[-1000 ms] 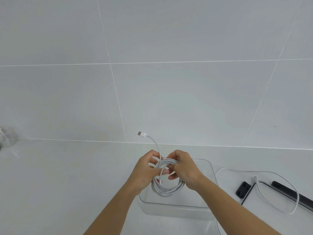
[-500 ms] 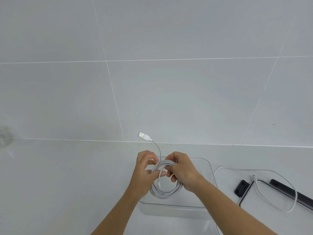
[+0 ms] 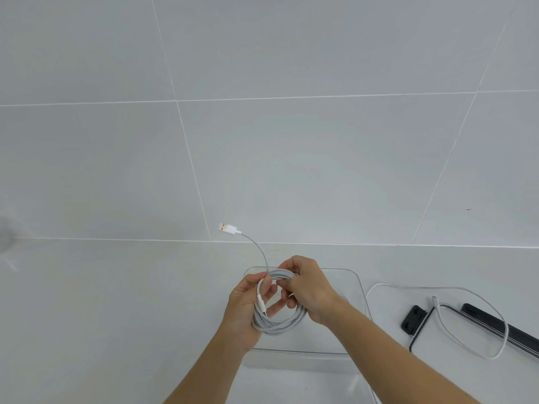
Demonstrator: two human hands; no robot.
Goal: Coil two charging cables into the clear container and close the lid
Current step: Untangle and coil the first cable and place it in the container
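A white charging cable point(image 3: 284, 325), wound into a coil, hangs just above the open clear container point(image 3: 357, 287). My left hand point(image 3: 243, 309) grips the coil's left side. My right hand point(image 3: 310, 290) pinches the top of the coil. One free end with a USB plug point(image 3: 229, 229) sticks up and to the left; a small plug dangles inside the loop. A second white cable point(image 3: 455, 319) lies uncoiled on the counter to the right, draped over the clear lid point(image 3: 423, 325) with its black clips.
The white counter point(image 3: 116, 316) meets a grey tiled wall point(image 3: 262, 141) behind the container. A faint clear object point(image 3: 5, 237) sits at the far left edge.
The USB end has swung slightly left and turned, and both hands have shifted their grip round the coil above the container. The second cable and lid have not moved.
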